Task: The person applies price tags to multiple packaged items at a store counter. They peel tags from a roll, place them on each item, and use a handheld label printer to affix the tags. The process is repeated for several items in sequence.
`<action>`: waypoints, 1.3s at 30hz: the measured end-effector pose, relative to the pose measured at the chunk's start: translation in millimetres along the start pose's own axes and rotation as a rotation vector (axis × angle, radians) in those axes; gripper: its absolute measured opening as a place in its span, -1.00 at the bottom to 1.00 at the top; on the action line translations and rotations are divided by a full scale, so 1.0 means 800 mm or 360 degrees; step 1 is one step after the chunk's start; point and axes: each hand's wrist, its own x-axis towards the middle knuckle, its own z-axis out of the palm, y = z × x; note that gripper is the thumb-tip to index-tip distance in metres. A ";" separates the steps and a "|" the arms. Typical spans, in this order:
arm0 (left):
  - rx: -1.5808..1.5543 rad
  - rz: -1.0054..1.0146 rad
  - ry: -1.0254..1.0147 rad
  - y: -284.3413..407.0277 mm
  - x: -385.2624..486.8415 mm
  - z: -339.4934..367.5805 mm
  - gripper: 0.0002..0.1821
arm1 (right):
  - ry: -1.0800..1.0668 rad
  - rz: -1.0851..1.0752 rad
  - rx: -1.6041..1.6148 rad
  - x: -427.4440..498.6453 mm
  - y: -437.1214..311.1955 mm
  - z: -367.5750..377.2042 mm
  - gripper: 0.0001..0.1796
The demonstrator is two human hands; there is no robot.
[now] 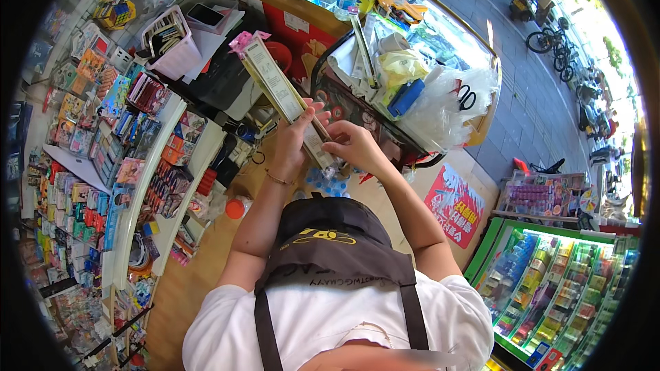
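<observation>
A bundle of long, narrow flat packages (278,85) with white printed labels slants across the middle of the view. Crinkled pink plastic wrap shows at its far end and clear plastic at its near end. My left hand (295,136) holds it from the left, thumb on the labelled face and fingers spread behind. On the other side, the curled thumb and fingers of my right hand (357,145) grip the bundle's edge near its lower end. Bottled water (325,181), partly hidden, stands below the bundle, beyond my dark apron (330,239).
At left, curved shelves (149,196) carry many small packets. A pink basket (172,44) and a phone (206,14) sit farther back. Ahead right, a cluttered glass counter (479,56) bears plastic bags (438,113), scissors (466,98) and a blue stapler-like object (406,98). A lit display case (546,288) stands at right.
</observation>
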 end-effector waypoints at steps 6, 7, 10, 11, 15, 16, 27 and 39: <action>0.0034 0.0054 0.0047 0.002 0.004 0.006 -0.64 | 0.0348 0.0094 0.0584 0.005 0.030 -0.016 -0.83; 0.0071 0.0090 0.0103 0.001 0.004 0.003 -0.67 | 0.0452 0.0135 0.0633 0.004 0.022 -0.024 -0.84; 0.0167 0.0258 0.0274 -0.007 0.008 -0.027 -0.75 | 0.0740 -0.0109 0.0185 0.002 0.018 -0.053 -0.84; 0.0282 0.0322 0.0313 -0.008 0.010 -0.038 -0.79 | 0.0880 -0.0277 -0.0101 0.001 0.021 -0.061 -0.84; 0.0771 0.0621 0.0063 0.005 -0.010 -0.005 -0.91 | 0.0706 -0.0402 -0.0621 -0.010 -0.010 -0.076 -0.76; 0.0972 0.0580 -0.0009 0.010 -0.011 0.007 -0.86 | 0.0691 -0.0461 -0.0563 -0.009 -0.012 -0.070 -0.77; 0.1263 0.0537 -0.0302 0.006 -0.007 0.061 -0.82 | 0.0259 -0.0114 0.0217 -0.003 -0.017 -0.046 -0.69; 0.1412 0.0596 -0.0251 0.006 -0.008 0.063 -0.85 | -0.0058 0.0195 0.0689 0.002 -0.005 -0.087 -0.78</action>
